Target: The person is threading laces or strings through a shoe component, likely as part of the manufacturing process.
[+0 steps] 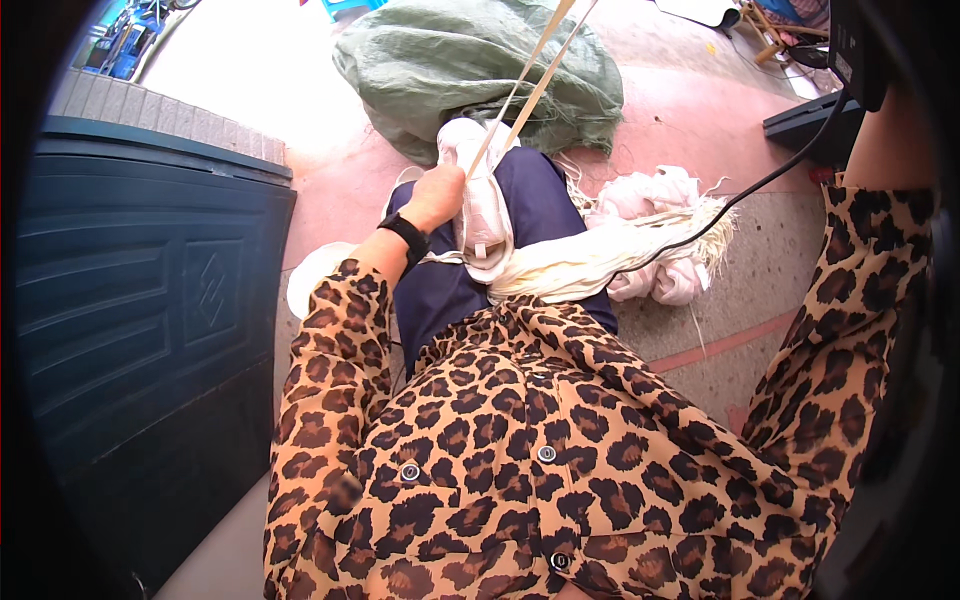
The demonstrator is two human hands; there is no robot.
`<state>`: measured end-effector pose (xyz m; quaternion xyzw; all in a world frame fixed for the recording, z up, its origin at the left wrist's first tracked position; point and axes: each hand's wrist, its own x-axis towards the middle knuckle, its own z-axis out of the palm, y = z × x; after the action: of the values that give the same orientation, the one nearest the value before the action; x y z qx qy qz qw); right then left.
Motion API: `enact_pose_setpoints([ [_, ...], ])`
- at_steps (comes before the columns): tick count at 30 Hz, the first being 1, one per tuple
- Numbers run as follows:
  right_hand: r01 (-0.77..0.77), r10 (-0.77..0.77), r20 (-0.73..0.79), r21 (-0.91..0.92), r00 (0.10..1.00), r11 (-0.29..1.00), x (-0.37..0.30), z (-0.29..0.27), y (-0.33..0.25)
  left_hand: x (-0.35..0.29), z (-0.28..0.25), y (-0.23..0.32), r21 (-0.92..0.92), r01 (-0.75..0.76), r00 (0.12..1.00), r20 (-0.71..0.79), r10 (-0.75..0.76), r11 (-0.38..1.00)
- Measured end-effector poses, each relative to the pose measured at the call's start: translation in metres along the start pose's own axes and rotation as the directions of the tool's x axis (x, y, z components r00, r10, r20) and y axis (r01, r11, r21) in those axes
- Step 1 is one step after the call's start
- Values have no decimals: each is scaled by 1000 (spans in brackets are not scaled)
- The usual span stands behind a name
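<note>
A white shoe (481, 222) lies on my lap, between my dark blue trouser legs. My left hand (437, 196), with a black band at its wrist, is closed on the shoe's left side; its fingertips are hidden. From beside this hand, two cream strands like laces (540, 88) stretch upward and leave the top edge of the picture. At the right rim my right forearm (888, 145) reaches up, and the hand itself is out of view. A thick bundle of cream cords (580, 256) lies across my right thigh, its loose ends spread to the right.
Ahead of my knees slumps a large green woven sack (430, 70). Pinkish-white plastic bags (652, 195) lie to the right by the cords. A dark blue panelled door (150, 290) stands at left. A black cable (770, 178) hangs across the right side.
</note>
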<state>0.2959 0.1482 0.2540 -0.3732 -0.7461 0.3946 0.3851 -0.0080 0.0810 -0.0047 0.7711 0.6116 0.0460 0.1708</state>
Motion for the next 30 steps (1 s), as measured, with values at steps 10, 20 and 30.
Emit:
enact_pose_setpoints([
  [10,-26,25,10,25,1000,999,-1,-5,1,8,-16,11,211,-135,988,-42,147,968],
  [20,-25,24,22,31,999,999,0,-10,-2,66,-62,28,-62,-130,987,91,135,990],
  [30,-30,29,29,36,999,999,1,-14,-6,31,-8,39,170,-187,979,116,169,968],
])
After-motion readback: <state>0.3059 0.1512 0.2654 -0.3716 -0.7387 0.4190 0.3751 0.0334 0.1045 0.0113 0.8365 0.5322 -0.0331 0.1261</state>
